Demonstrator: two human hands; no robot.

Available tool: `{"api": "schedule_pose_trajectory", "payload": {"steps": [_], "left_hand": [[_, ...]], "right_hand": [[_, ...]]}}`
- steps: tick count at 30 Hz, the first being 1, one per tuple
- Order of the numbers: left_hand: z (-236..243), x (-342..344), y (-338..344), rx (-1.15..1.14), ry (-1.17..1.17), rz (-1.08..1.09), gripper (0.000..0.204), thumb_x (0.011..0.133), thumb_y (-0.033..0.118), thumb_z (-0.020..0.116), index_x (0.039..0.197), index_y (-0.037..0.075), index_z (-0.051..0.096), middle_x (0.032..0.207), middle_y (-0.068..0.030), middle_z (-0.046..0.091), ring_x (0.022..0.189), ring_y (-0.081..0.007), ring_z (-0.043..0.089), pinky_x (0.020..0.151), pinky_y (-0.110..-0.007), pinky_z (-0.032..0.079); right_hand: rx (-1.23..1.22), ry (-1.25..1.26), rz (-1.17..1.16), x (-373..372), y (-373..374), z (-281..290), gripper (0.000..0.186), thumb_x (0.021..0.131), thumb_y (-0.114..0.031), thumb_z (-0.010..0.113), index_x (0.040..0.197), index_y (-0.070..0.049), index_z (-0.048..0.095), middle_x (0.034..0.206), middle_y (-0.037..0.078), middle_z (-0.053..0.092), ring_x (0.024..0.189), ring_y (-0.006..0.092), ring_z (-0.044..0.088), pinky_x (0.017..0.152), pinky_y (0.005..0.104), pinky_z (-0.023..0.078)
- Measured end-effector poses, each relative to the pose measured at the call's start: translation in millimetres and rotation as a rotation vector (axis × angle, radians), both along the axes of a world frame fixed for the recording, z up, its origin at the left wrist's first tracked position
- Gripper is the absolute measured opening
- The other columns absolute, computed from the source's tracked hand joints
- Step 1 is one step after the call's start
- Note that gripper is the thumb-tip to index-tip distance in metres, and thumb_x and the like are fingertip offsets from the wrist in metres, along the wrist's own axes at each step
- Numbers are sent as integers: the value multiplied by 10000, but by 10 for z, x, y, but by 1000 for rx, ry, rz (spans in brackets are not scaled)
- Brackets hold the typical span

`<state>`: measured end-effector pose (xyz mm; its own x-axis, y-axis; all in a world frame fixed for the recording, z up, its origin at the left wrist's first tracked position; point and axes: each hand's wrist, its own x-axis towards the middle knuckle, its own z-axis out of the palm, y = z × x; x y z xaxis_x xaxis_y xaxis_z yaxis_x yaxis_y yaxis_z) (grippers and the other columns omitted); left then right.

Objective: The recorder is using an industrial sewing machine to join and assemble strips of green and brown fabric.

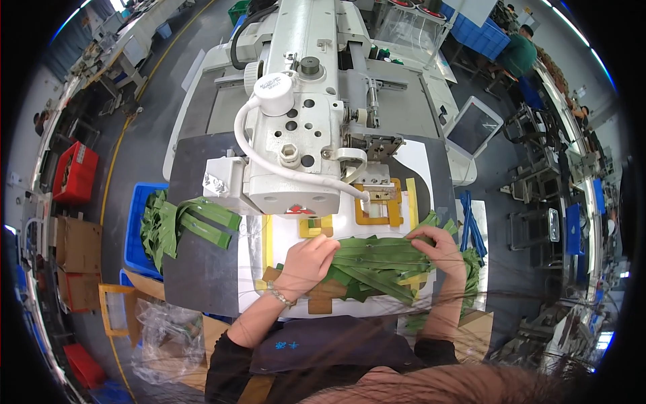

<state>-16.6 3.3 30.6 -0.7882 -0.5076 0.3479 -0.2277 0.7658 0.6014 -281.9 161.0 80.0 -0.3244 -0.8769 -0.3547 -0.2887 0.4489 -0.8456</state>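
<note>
Green fabric strips (377, 259) with small metal fittings lie in a layered bundle across the white work plate below the white sewing machine head (289, 188). My left hand (309, 262) is pinched on the bundle's left end. My right hand (437, 249) has its fingers curled on the right end of the top strips, holding them. An amber frame (379, 214) sits under the machine's needle area, behind the bundle. Smaller amber pieces with yellow edges (313, 229) lie to its left, and parts of others show beneath the strips.
A blue bin (138, 229) heaped with green strips stands at the left. Blue strips (471, 222) lie right of the plate, below a tilted screen (471, 128). Red crates (74, 172) and cardboard boxes (79, 246) line the left. A co-worker in green (518, 54) is at back right.
</note>
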Motion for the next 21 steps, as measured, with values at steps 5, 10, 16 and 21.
{"api": "schedule_pose_trajectory", "payload": {"steps": [5, 10, 16, 21], "left_hand": [[-63, -123, -91, -245, -143, 57, 261, 794, 123, 642, 1054, 121, 620, 943, -45, 569, 847, -200, 569, 674, -331, 440], [-17, -89, -14, -334, -246, 73, 366, 776, 184, 671, 1138, 131, 639, 1117, -56, 565, 972, -194, 525, 771, -328, 398], [-39, 291, -29, -210, -176, 15, 363, 758, 204, 693, 1114, 145, 649, 1136, -22, 566, 991, -194, 516, 785, -337, 388], [-32, 475, -60, -110, -69, 40, 301, 753, 171, 698, 1051, 139, 669, 1092, 4, 585, 988, -188, 530, 791, -344, 391]], "right_hand": [[-251, 114, 20, -93, -384, -131, 146, 827, -82, 635, 949, -7, 663, 816, 32, 651, 745, 100, 549, 680, 259, 437], [-85, 178, 83, -332, -528, -420, 187, 801, -139, 669, 964, -47, 673, 874, 42, 648, 789, 143, 562, 704, 283, 424], [-282, 645, 130, -131, -637, -378, 262, 730, -133, 722, 984, -95, 671, 1099, 64, 581, 1041, 241, 524, 903, 378, 386], [-542, 653, 290, 247, -842, -586, 353, 712, -153, 729, 1060, -175, 675, 1122, 57, 559, 1046, 281, 507, 901, 416, 370]]}}
